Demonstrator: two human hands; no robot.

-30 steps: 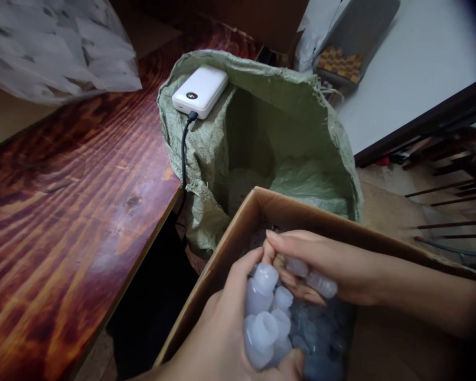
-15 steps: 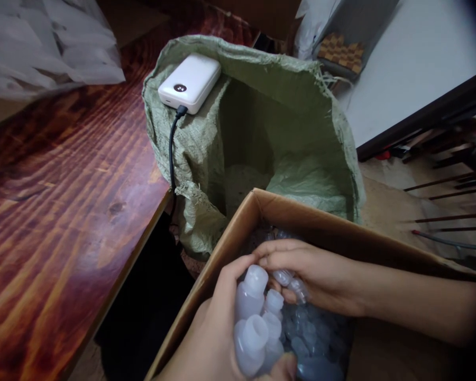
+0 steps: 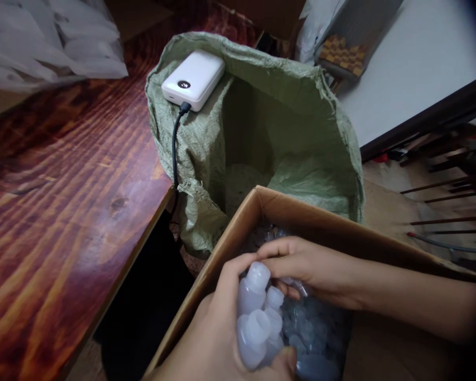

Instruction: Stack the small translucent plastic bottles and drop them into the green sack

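Several small translucent white plastic bottles [image 3: 254,338] stand bunched together, necks up, in my left hand [image 3: 222,317], which is wrapped around them. My right hand [image 3: 305,264] curls just beyond the bunch, its fingertips meeting my left fingers. Clear plastic pieces [image 3: 299,287], perhaps small bottles, show partly under its fingers; the palm side is hidden. Both hands are inside an open cardboard box [image 3: 301,209]. Beneath them lies a heap of clear plastic pieces [image 3: 309,328], too dim to make out singly.
A green woven sack [image 3: 293,127] gapes open behind the box. On its folded rim rests a white power bank [image 3: 196,79] with a black cable [image 3: 174,153]. A glossy wooden table [image 3: 83,185] is at left, bearing a plastic bag [image 3: 55,42] of white items. Metal rods [image 3: 444,190] jut in at right.
My right hand has closed in a little, and fewer clear pieces show beneath its fingers. The left hand keeps its hold on the bottles. The view has shifted slightly.
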